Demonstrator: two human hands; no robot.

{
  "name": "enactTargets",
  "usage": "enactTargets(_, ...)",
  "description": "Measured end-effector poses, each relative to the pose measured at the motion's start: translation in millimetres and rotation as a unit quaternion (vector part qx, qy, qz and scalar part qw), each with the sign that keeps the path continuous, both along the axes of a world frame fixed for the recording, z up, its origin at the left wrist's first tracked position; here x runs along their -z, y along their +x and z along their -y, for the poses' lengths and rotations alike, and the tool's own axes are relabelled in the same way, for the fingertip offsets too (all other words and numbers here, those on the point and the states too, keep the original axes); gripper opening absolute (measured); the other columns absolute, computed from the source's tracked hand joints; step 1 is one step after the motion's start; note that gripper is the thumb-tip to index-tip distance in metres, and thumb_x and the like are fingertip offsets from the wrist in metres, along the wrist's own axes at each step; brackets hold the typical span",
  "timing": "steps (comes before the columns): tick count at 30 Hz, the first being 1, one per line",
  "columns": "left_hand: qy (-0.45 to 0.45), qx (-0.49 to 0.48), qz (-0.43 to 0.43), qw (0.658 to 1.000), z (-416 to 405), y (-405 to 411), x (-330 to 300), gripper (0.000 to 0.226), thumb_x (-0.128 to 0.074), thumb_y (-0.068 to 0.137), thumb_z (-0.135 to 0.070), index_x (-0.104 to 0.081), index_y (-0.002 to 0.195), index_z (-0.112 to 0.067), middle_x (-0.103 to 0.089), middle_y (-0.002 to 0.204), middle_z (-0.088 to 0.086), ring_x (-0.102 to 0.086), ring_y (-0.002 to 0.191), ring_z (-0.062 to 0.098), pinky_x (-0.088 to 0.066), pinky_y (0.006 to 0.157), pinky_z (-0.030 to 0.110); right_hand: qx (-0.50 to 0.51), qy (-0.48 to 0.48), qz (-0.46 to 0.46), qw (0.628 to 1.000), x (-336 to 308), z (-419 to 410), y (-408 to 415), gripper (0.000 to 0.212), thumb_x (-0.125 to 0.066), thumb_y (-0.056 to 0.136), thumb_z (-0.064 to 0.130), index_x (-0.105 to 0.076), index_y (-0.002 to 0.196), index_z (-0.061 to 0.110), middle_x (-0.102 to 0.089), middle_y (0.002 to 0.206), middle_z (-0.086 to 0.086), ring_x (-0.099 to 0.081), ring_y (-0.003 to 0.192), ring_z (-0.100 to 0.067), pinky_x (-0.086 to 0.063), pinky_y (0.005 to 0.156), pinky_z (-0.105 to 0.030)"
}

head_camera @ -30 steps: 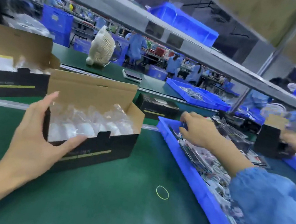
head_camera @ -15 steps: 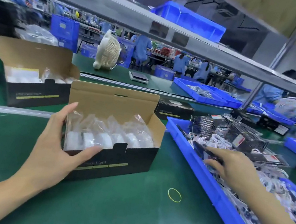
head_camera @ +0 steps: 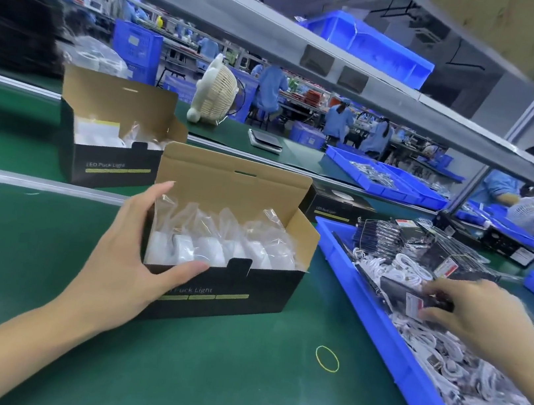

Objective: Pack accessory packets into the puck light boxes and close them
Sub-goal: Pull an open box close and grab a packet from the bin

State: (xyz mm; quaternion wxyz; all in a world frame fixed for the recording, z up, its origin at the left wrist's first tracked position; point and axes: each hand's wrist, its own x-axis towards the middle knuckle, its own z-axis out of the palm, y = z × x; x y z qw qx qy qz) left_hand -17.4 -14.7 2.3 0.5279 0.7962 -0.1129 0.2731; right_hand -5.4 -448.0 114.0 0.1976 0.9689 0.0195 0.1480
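An open black puck light box (head_camera: 245, 289) stands on the green table, lid up, with several bagged white puck lights (head_camera: 217, 247) inside. My left hand (head_camera: 132, 262) grips its left end, thumb on the front wall and fingers behind. To the right, a blue tray (head_camera: 379, 319) holds many accessory packets and white cables. My right hand (head_camera: 471, 312) reaches into the tray and pinches a dark accessory packet (head_camera: 414, 299) with a red-and-white label. A second open puck light box (head_camera: 109, 161) stands farther back on the left.
A closed black box (head_camera: 338, 206) lies behind the tray. A yellow rubber band (head_camera: 327, 358) lies on the table in front. A white fan (head_camera: 217, 94) and more blue trays (head_camera: 386, 182) sit on the far bench under a metal shelf.
My right hand has drawn back from the far end of the tray toward me and taken a dark packet. My left hand stays on the box.
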Motion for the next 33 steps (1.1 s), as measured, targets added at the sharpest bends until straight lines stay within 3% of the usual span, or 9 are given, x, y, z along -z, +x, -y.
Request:
enactTargets(3, -0.004, 0.004, -0.002, 1.000, 0, 1, 0, 0.094, -0.079, 0.060, -0.063, -0.024, 0.135, -0.073, -0.029, 0.131, -0.058, -0.025, 0.123, -0.035, -0.028, 0.098, 0.013, -0.007, 0.009, -0.024, 1.000, 5, 2, -3, 0.046, -0.064, 0.067, 0.075, -0.062, 0.087, 0.033, -0.057, 0.068, 0.016, -0.052, 0.070, -0.009, -0.038, 0.054, -0.026)
enactTargets(8, -0.004, 0.004, -0.001, 1.000, 1, 0, 0, 0.092, -0.078, 0.059, -0.064, -0.024, 0.133, -0.073, -0.029, 0.128, -0.060, -0.025, 0.120, -0.037, -0.029, 0.098, 0.015, 0.020, 0.037, -0.169, 0.985, -10, 18, -8, 0.034, -0.078, 0.076, 0.048, -0.069, 0.104, 0.030, -0.073, 0.089, 0.010, -0.064, 0.084, -0.007, -0.046, 0.075, -0.020)
enactTargets(12, -0.009, 0.004, 0.010, 1.000, 3, -1, 1, 0.091, -0.078, 0.059, -0.064, -0.025, 0.133, -0.072, -0.031, 0.130, -0.057, -0.027, 0.123, -0.034, -0.031, 0.095, 0.009, -0.009, 0.096, -0.022, 0.995, -37, 31, -6, 0.015, -0.085, 0.073, 0.024, -0.075, 0.083, 0.028, -0.063, 0.055, 0.012, -0.058, 0.054, -0.001, -0.038, 0.052, -0.016)
enactTargets(15, -0.011, 0.003, 0.022, 1.000, 5, -1, 3, 0.090, -0.077, 0.059, -0.065, -0.024, 0.132, -0.073, -0.030, 0.131, -0.057, -0.026, 0.124, -0.034, -0.030, 0.094, 0.006, -0.120, 0.204, 0.051, 0.970, -54, -9, -5, 0.007, -0.074, 0.081, 0.034, -0.069, 0.084, 0.031, -0.066, 0.062, 0.012, -0.061, 0.058, -0.006, -0.045, 0.053, -0.028)
enactTargets(18, -0.008, 0.002, 0.031, 0.999, 5, 1, 5, 0.095, -0.079, 0.060, -0.065, -0.024, 0.136, -0.073, -0.030, 0.134, -0.056, -0.026, 0.128, -0.031, -0.031, 0.098, 0.011, -0.293, 0.288, -0.017, 0.912, -64, -91, -2, 0.010, -0.067, 0.087, 0.044, -0.063, 0.096, 0.047, -0.067, 0.085, 0.027, -0.063, 0.077, 0.004, -0.049, 0.069, -0.016)
enactTargets(22, -0.023, 0.015, 0.055, 0.998, 3, -1, 8, 0.100, -0.089, 0.061, -0.063, -0.034, 0.145, -0.060, -0.043, 0.141, -0.042, -0.042, 0.135, -0.010, -0.038, 0.107, 0.023, -0.447, 0.173, -0.057, 0.876, -55, -199, 31, 0.033, -0.069, 0.088, 0.015, -0.067, 0.120, 0.021, -0.069, 0.104, 0.021, -0.062, 0.093, 0.001, -0.045, 0.086, -0.015)
enactTargets(24, -0.033, 0.019, 0.068, 0.997, 2, -2, 7, 0.098, -0.087, 0.060, -0.059, -0.039, 0.145, -0.053, -0.050, 0.139, -0.036, -0.049, 0.132, -0.006, -0.041, 0.105, 0.015, -0.457, 0.133, -0.088, 0.875, -40, -239, 52, 0.032, -0.069, 0.089, 0.016, -0.068, 0.121, 0.016, -0.069, 0.113, 0.001, -0.062, 0.105, -0.019, -0.046, 0.092, -0.033)
enactTargets(28, -0.083, 0.017, 0.052, 0.995, -6, 1, 0, 0.097, -0.083, 0.056, -0.058, -0.042, 0.143, -0.053, -0.054, 0.130, -0.042, -0.052, 0.125, -0.012, -0.038, 0.095, 0.000, -0.442, 0.062, -0.097, 0.890, -5, -268, 71, 0.036, -0.059, 0.096, 0.027, -0.062, 0.131, 0.021, -0.065, 0.114, -0.004, -0.059, 0.105, -0.027, -0.046, 0.081, -0.038)
enactTargets(33, 0.013, 0.020, 0.056, 0.998, -12, 2, 3, 0.093, -0.079, 0.063, -0.060, -0.037, 0.145, -0.048, -0.045, 0.143, -0.024, -0.042, 0.136, -0.004, -0.041, 0.107, 0.023, -0.427, -0.095, -0.183, 0.880, -7, -262, 71, 0.051, -0.049, 0.095, 0.009, -0.048, 0.142, 0.027, -0.056, 0.124, 0.000, -0.053, 0.096, -0.023, -0.037, 0.073, -0.029)
